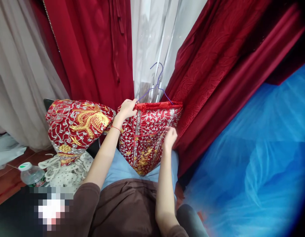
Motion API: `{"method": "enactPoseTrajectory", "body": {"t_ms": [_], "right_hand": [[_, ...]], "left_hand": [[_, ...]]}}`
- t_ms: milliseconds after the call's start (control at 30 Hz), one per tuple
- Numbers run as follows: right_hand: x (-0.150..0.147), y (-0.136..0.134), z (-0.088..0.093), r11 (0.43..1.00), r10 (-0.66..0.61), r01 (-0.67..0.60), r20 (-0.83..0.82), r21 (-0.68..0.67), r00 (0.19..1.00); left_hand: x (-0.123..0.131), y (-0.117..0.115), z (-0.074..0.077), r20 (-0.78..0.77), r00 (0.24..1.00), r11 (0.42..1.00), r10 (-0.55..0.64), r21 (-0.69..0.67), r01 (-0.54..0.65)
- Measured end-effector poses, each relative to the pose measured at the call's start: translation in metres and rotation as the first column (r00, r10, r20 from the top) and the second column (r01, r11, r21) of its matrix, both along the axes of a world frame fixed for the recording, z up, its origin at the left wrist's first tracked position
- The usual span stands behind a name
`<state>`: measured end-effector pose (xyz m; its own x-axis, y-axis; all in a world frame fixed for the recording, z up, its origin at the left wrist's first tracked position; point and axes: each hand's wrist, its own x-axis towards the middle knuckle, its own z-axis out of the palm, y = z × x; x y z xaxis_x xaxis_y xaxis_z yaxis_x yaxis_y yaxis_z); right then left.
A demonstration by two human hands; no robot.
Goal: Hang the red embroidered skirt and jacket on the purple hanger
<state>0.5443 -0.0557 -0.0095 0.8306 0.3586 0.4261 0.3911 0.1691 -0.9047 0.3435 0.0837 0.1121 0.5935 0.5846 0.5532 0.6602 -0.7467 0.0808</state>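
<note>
A red embroidered garment (152,121) with silver scrollwork and gold motifs lies over my lap, its plain red top edge upward. My left hand (128,109) grips that edge at its left corner. Out of the garment's top rises a purple wire hanger (157,86), hook up. Over the garment's right side, my right hand (170,135) is closed with fingers pinched; what they hold, if anything, is too small to tell. A thin red line runs across the embroidery towards this hand. To the left lies another red embroidered piece (78,126) with a large gold figure.
Dark red gowns (93,49) hang ahead and to the right, with white sheer fabric (152,36) between them. Blue tulle (261,158) spreads at right. A plastic bottle (33,174) and a dotted white cloth bag (68,174) are at lower left.
</note>
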Motion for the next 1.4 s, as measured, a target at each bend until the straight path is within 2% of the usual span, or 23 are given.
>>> {"method": "enactPoseTrajectory", "body": {"t_ms": [33,100,167,233,300,433,500,567,633,667,733,767,800,833,900,967,1033,1100,1167,1233,1300,1400], "right_hand": [[-0.012,0.009,0.007,0.993,0.119,-0.119,0.028,0.006,0.993],[-0.042,0.031,0.022,0.941,0.335,-0.338,0.085,0.022,0.938],[-0.072,0.054,0.036,0.850,0.514,-0.517,0.050,0.107,0.856],[-0.095,0.071,0.046,0.749,0.657,-0.641,-0.059,0.167,0.752],[-0.109,0.081,0.051,0.706,0.708,-0.688,-0.142,0.168,0.692],[-0.110,0.076,0.052,0.778,0.624,-0.607,-0.095,0.161,0.775],[-0.100,0.066,0.052,0.788,0.612,-0.599,-0.070,0.143,0.788],[-0.081,0.053,0.049,0.736,0.677,-0.675,-0.066,0.048,0.733],[-0.055,0.038,0.039,0.639,0.760,-0.765,-0.083,-0.083,0.644],[-0.040,0.030,0.032,0.642,0.752,-0.758,-0.101,-0.114,0.652],[-0.009,0.014,0.013,0.785,0.606,-0.608,-0.057,-0.122,0.794],[0.006,0.007,0.003,0.864,0.486,-0.479,0.004,-0.157,0.874],[0.019,0.000,-0.007,0.916,0.357,-0.336,0.063,-0.218,0.932],[0.031,-0.006,-0.014,0.942,0.221,-0.183,0.110,-0.281,0.969],[0.047,-0.014,-0.024,0.931,0.022,0.047,0.186,-0.363,0.982],[0.050,-0.013,-0.025,0.936,-0.032,0.123,0.269,-0.329,0.963],[0.038,-0.005,-0.019,0.975,0.048,0.037,0.372,-0.219,0.927],[0.013,0.009,-0.008,0.981,0.187,-0.147,0.440,-0.125,0.878],[-0.017,0.027,0.005,0.939,0.333,-0.338,0.423,-0.067,0.843],[-0.046,0.044,0.018,0.888,0.435,-0.457,0.390,-0.039,0.812],[-0.069,0.057,0.029,0.873,0.467,-0.485,0.348,-0.039,0.813],[-0.089,0.070,0.041,0.902,0.427,-0.428,0.276,-0.062,0.861]], "left_hand": [[0.000,-0.001,0.000,0.000,1.000,1.000,0.002,0.001,-0.002],[0.000,-0.003,0.000,-0.010,1.000,1.000,0.003,0.009,-0.003],[-0.002,-0.007,0.002,-0.024,1.000,1.000,0.003,0.017,-0.003],[-0.004,-0.010,0.004,-0.032,0.999,1.000,0.000,0.011,0.000],[-0.004,-0.012,0.005,-0.028,1.000,1.000,-0.001,0.000,0.001],[-0.002,-0.009,0.003,0.000,1.000,1.000,0.003,0.007,-0.003],[-0.001,-0.006,0.001,0.008,1.000,1.000,0.003,0.021,-0.003],[-0.001,-0.003,-0.001,0.016,1.000,0.999,-0.006,0.036,0.005],[-0.001,-0.002,-0.003,0.021,1.000,0.999,-0.020,0.045,0.019],[-0.001,-0.002,-0.003,0.021,0.999,0.998,-0.026,0.049,0.025],[0.000,-0.003,-0.004,0.019,1.000,0.998,-0.025,0.060,0.024],[0.000,-0.003,-0.004,0.019,1.000,0.998,-0.020,0.067,0.019],[0.001,-0.004,-0.003,0.020,1.000,0.997,-0.014,0.071,0.013],[0.002,-0.005,-0.003,0.020,1.000,0.997,-0.008,0.073,0.006],[0.003,-0.006,-0.003,0.019,1.000,0.998,-0.003,0.065,0.002],[0.003,-0.007,-0.002,0.014,1.000,0.998,-0.002,0.057,0.002],[0.003,-0.007,-0.002,0.013,1.000,0.998,-0.001,0.060,0.000],[0.002,-0.008,-0.002,0.013,1.000,0.998,0.008,0.067,-0.009],[0.001,-0.009,-0.002,0.010,1.000,0.997,0.014,0.072,-0.015],[0.000,-0.012,-0.001,0.002,1.000,0.997,0.013,0.078,-0.013],[0.000,-0.015,-0.001,-0.005,1.000,0.996,-0.003,0.086,0.003],[-0.001,-0.019,-0.001,0.004,1.000,0.995,-0.026,0.095,0.026]]}}
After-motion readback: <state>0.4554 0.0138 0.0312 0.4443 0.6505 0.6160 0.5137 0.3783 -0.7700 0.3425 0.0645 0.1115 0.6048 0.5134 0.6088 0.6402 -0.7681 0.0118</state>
